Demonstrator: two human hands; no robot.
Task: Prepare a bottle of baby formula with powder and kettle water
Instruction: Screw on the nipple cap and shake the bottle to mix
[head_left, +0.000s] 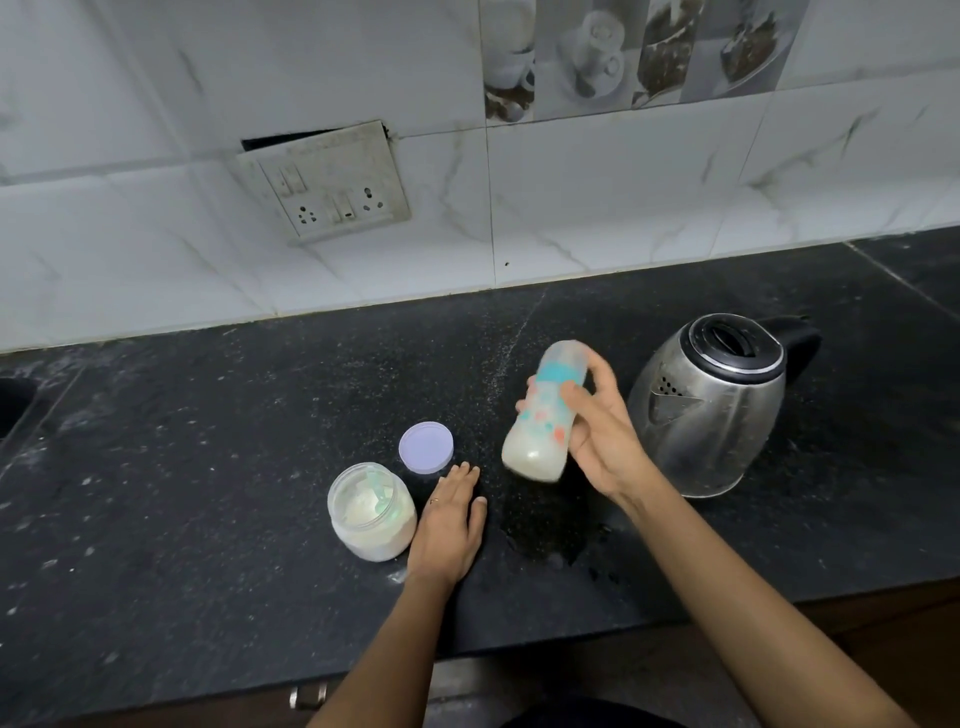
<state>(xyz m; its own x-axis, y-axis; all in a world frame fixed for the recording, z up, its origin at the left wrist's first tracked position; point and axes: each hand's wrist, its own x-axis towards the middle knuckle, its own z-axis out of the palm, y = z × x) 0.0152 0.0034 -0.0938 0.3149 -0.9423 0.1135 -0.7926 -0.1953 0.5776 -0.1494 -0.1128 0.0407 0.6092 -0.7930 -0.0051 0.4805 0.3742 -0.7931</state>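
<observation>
My right hand (597, 431) grips a capped baby bottle (540, 421) with a teal ring and coloured dots, tilted and blurred above the black counter; milky liquid fills its lower part. My left hand (449, 519) rests flat on the counter, fingers straight, beside an open clear jar of white powder (371, 514) with a pale scoop inside. The jar's lilac lid (426, 447) lies flat just beyond my left fingertips. A steel kettle (711, 410) with a black lid stands right of the bottle, close to my right hand.
A black stone counter (208, 467) runs to a white tiled wall with a loose socket plate (332, 182). A wet patch (550, 525) lies below the bottle. A sink edge (13, 400) shows at far left. The counter's front edge is near my forearms.
</observation>
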